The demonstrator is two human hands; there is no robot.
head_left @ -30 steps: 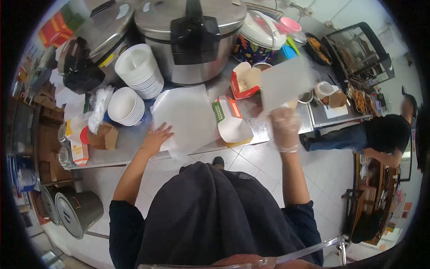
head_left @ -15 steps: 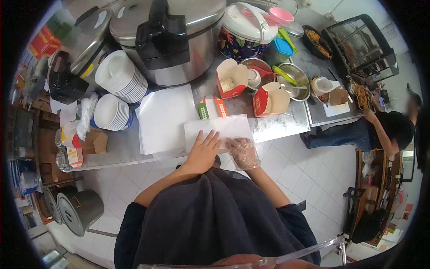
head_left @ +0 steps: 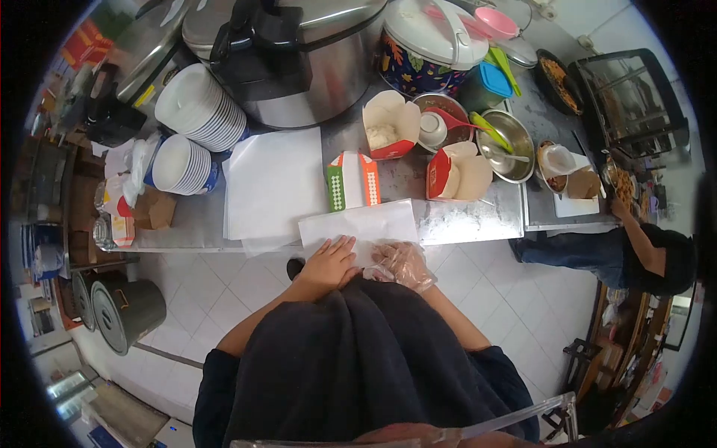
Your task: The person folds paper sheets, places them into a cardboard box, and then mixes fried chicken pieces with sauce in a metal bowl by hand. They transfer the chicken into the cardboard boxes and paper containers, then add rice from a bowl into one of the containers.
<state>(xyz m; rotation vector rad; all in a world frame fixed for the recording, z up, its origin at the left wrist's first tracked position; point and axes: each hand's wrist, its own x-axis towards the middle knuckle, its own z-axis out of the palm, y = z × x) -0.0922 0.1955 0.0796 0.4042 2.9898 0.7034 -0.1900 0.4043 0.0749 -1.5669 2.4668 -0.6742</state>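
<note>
A white paper sheet point(head_left: 358, 224) lies at the counter's front edge, partly over a larger stack of white paper point(head_left: 272, 183). My left hand point(head_left: 328, 265), bare, lies on the sheet's lower left part with its fingers stretched out. My right hand point(head_left: 403, 264) wears a clear plastic glove and touches the sheet's lower right part; its fingers look bent, and whether they grip the paper is hidden. Just behind the sheet lies a green, white and orange carton point(head_left: 353, 181). Two red and white boxes stand beyond, one with rice point(head_left: 390, 127), the other point(head_left: 457, 173) to the right.
Stacked white bowls point(head_left: 181, 166) and a large steel cooker point(head_left: 314, 67) stand at the back left. Steel bowls, one with a green utensil point(head_left: 489, 129), are at the back right. Another person point(head_left: 635, 257) works at the far right. Lidded bins point(head_left: 131, 310) stand on the floor.
The view has shifted, with the counter items appearing slightly moved. My left hand's fingers are closer to the sheet's lower edge, and my right hand is turned more inward toward the left hand.
</note>
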